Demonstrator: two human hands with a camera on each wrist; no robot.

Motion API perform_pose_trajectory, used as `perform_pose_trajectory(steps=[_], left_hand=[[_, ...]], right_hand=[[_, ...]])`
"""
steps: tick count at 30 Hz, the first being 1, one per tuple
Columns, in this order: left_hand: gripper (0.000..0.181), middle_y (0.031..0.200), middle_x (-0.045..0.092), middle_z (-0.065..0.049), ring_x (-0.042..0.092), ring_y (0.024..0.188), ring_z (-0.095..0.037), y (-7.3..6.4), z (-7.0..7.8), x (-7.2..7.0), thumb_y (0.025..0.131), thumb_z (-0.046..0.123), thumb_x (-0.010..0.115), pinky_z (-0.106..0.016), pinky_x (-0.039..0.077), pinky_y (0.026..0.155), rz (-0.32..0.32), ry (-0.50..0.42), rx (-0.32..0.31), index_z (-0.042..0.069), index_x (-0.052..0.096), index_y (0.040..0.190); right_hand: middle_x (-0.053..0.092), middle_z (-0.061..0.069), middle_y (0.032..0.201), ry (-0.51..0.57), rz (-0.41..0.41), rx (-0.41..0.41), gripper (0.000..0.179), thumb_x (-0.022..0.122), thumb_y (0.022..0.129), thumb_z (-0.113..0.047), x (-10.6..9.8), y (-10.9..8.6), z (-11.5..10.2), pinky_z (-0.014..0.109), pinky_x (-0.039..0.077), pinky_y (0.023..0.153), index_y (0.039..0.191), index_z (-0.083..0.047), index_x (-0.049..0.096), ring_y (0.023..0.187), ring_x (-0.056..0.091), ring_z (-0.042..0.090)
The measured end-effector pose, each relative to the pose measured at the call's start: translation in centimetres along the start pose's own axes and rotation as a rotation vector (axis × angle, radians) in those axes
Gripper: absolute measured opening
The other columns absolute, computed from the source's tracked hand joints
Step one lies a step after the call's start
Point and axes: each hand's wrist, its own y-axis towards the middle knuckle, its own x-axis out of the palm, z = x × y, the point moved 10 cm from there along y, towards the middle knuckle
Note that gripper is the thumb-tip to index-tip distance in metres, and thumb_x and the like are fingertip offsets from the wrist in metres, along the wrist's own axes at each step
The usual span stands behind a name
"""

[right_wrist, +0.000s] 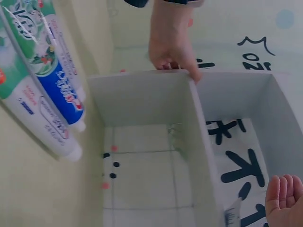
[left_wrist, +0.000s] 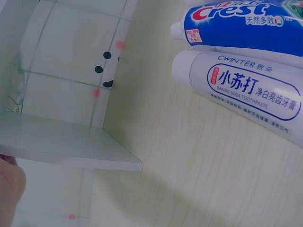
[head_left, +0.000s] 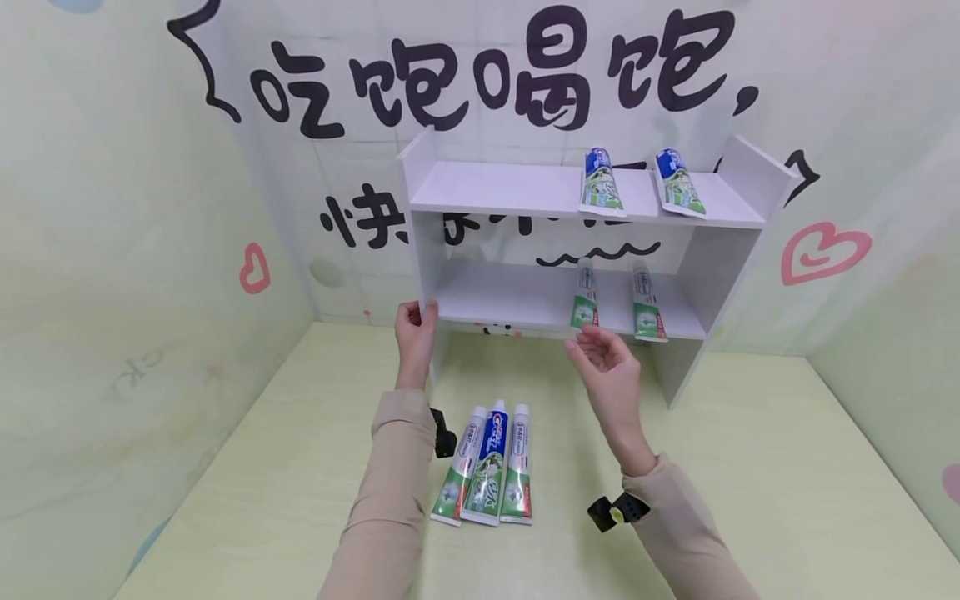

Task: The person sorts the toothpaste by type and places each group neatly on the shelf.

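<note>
Left hand (head_left: 415, 327) grips shelf (head_left: 480, 185) — right hand (head_left: 604, 358) hovers empty.

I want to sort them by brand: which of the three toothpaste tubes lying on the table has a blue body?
The middle tube, the Crest one: its upper body is blue, while the left tube and right tube are white and green.
</note>
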Motion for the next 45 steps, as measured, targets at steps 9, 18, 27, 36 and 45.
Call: perform_pose_trajectory(steps=[9,18,27,36,45], left_hand=[[0.029,0.092,0.048,-0.001,0.044,0.083,-0.011,-0.1,0.0,0.0,0.090,0.021,0.052,-0.021,0.037,0.071,-0.003,-0.016,0.016,-0.001,0.046,0.109],[0.030,0.091,0.048,-0.001,0.044,0.083,-0.011,-0.1,0.0,-0.1,0.090,0.021,0.053,-0.021,0.037,0.071,0.000,-0.005,0.008,-0.001,0.047,0.109],[0.030,0.092,0.047,-0.002,0.043,0.085,-0.012,-0.1,0.0,0.0,0.091,0.022,0.052,-0.022,0.037,0.072,-0.011,-0.015,-0.004,-0.001,0.046,0.109],[0.031,0.094,0.047,-0.002,0.044,0.086,-0.013,-0.2,0.1,0.2,0.090,0.021,0.053,-0.024,0.037,0.074,-0.013,-0.015,-0.012,-0.001,0.046,0.110],[0.033,0.096,0.047,-0.002,0.044,0.089,-0.014,0.0,-0.3,0.1,0.090,0.025,0.053,-0.024,0.038,0.075,-0.020,0.000,-0.030,0.000,0.046,0.111]], right_hand=[[0.058,0.015,0.104,-0.110,-0.024,0.131,0.038,0.067,0.082,-0.015,0.7,-1.1,6.1,0.011,0.046,0.073,0.113,0.002,0.054,0.084,0.055,0.004],[0.059,0.018,0.107,-0.174,-0.073,0.236,0.041,0.068,0.081,-0.017,1.7,-2.2,9.8,0.012,0.046,0.073,0.115,0.002,0.054,0.091,0.057,0.017],[0.057,0.019,0.112,-0.269,-0.174,0.373,0.050,0.068,0.080,-0.025,3.3,-3.3,13.4,0.029,0.049,0.084,0.119,0.003,0.052,0.099,0.056,0.025],[0.058,0.020,0.108,-0.350,-0.286,0.492,0.057,0.069,0.077,-0.028,4.4,-4.7,15.8,0.033,0.050,0.080,0.118,0.008,0.051,0.095,0.057,0.025],[0.059,0.021,0.103,-0.484,-0.415,0.524,0.054,0.070,0.077,-0.023,5.6,-6.1,16.7,0.035,0.051,0.079,0.113,0.012,0.050,0.090,0.059,0.026]])
